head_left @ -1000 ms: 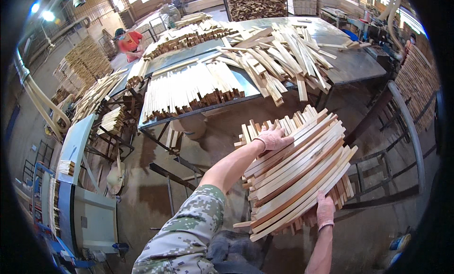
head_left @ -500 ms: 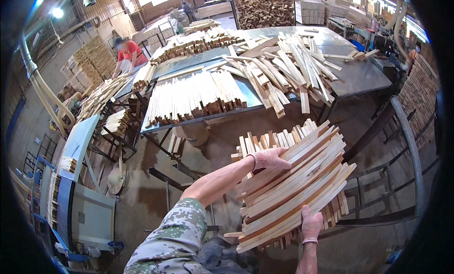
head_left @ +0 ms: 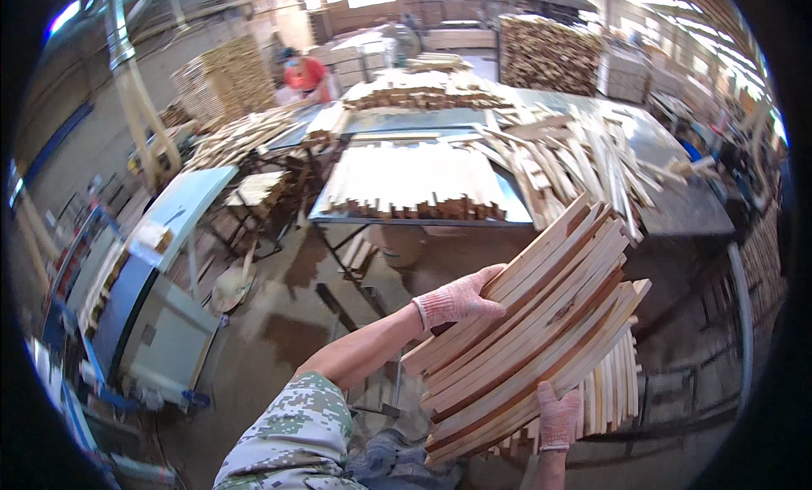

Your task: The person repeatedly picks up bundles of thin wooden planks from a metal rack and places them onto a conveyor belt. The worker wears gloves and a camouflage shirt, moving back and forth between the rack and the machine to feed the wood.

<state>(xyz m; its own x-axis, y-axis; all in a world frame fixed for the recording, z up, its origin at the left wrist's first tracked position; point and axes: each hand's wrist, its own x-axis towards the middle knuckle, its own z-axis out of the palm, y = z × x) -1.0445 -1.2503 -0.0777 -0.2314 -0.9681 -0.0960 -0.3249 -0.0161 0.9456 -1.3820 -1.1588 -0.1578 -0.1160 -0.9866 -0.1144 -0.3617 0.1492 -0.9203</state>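
Note:
Between my two hands is a row of long wooden strips (head_left: pixel 533 325), pressed side by side and slanting up to the right. My left hand (head_left: pixel 461 299), in a pale pink knit work glove, grips the outer strip on the left side. On the opposite side, my gloved right hand (head_left: pixel 558 416) clasps the lower right edge, thumb on top and fingers partly hidden. Underneath, more wooden strips (head_left: pixel 611 384) lie in a stack, mostly covered by the held ones.
Ahead stands a metal-topped table (head_left: pixel 423 223) with a neat row of pale strips (head_left: pixel 414 177). A loose heap of strips (head_left: pixel 584 156) lies to its right. A person in red (head_left: pixel 311 77) leans over a far table. Metal rails (head_left: pixel 742 321) stand at right, a blue-framed machine (head_left: pixel 127 321) at left.
The held strips have come up and apart from the stack below, more of which shows at the lower right. My view has turned left, so the tables appear further right.

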